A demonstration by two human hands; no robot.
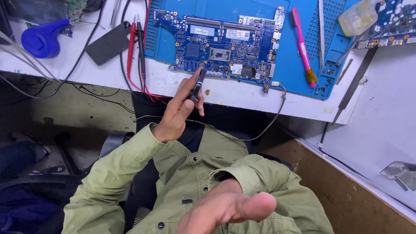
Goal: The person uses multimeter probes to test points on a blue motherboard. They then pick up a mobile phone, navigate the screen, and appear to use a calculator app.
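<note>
One blue laptop motherboard [225,45] lies on one blue repair mat [294,73] at twelve o'clock; a second circuit board [392,21] sits at two o'clock. One pink brush [302,43] lies on the mat, at one o'clock from the board. Two multimeter probes [136,43], red and black, lie at eleven o'clock, with one blue bottle [41,39] at ten. The left hand [180,110] pinches a small dark flat part [198,84] between thumb and fingers, just below the motherboard's lower edge. The right hand [225,208], at six o'clock, is loosely spread, holding nothing.
</note>
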